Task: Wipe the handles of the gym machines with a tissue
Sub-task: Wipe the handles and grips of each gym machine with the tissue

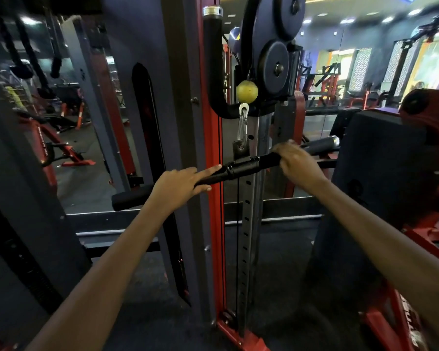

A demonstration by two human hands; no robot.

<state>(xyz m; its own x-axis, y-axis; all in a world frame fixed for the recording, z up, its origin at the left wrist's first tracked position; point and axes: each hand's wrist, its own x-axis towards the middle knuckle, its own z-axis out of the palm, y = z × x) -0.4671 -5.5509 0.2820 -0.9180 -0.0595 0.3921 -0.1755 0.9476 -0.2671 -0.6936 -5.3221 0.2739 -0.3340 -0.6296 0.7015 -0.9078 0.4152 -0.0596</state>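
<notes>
1. A dim gym with mirrored walls, red and grey machine frames and ceiling spot lights; straight ahead stands a red upright post (214, 138) of a cable machine, with a perforated grey steel column (247, 224) just beside it.

2. The task's thing, a long black cable bar with foam-covered handles (241, 167), hangs from a silver carabiner (242, 130) under a yellow-green rubber stopper ball (246, 91). Its long axis runs from about 8 o'clock, low and near, to about 2 o'clock, high and far.

3. The left hand (180, 186) lies on the bar's near half, index finger stretched straight along it toward 2 o'clock, the other fingers curled round it.

4. The right hand (298, 164) wraps the far half, fingers curled over the bar; it is blurred, and no tissue can be made out, so whether one is inside that grip I cannot tell.

5. Judgement: the far handle end (325, 144) lies at 2 o'clock from the right hand, the nearer one; a wipe would slide outward along the axis while the left steadies.
</notes>
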